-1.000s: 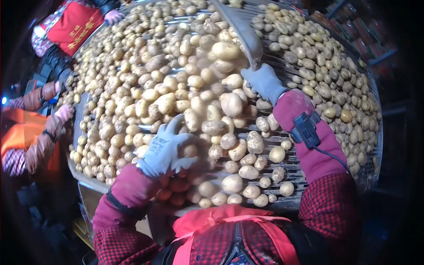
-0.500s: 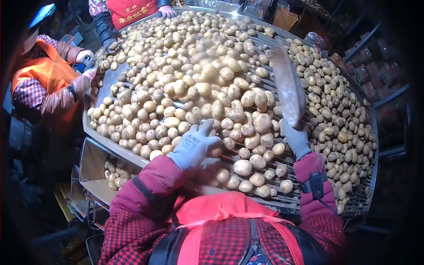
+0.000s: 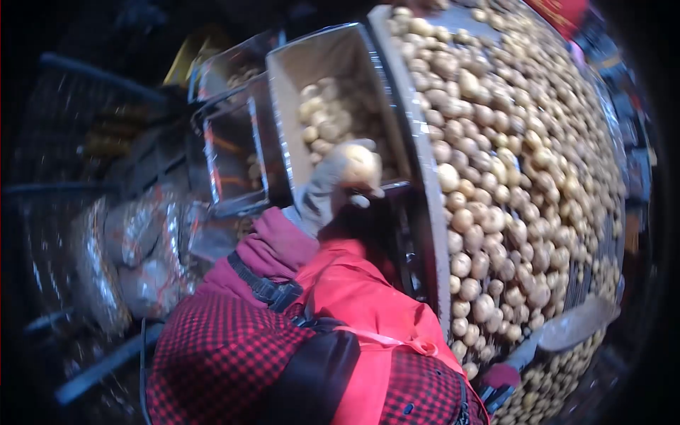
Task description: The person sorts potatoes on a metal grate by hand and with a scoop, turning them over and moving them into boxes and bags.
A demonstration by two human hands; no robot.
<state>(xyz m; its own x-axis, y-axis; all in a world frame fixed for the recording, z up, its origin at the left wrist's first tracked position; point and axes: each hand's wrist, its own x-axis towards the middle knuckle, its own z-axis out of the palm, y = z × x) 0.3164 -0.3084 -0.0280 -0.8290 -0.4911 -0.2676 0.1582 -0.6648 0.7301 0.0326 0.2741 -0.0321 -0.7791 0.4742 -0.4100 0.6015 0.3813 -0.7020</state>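
Observation:
My left hand (image 3: pixel 322 195), in a grey glove, is closed on a pale potato (image 3: pixel 361 166), held over the near end of a lined crate (image 3: pixel 283 131). More potatoes (image 3: pixel 327 117) lie inside that crate. At the lower right, my right hand (image 3: pixel 524 353) is wrapped round the end of a long, flat, paddle-like tool (image 3: pixel 577 326). Its blade lies across the potatoes on the sorting table and points away to the right. Blur hides the finer detail of both hands.
A sorting table (image 3: pixel 414 134) heaped with potatoes (image 3: pixel 496 219) stands to my right, its raised metal edge beside the crate. Smaller lined bins (image 3: pixel 234 152) adjoin the crate on the left. Wrapped bundles (image 3: pixel 142 241) sit farther left. Part of another person's red apron (image 3: pixel 559 14) shows at top right.
My view has swung left toward the crates. My left hand has moved from the potato heap to above the crate with a potato in it. My right hand still grips the paddle-like tool.

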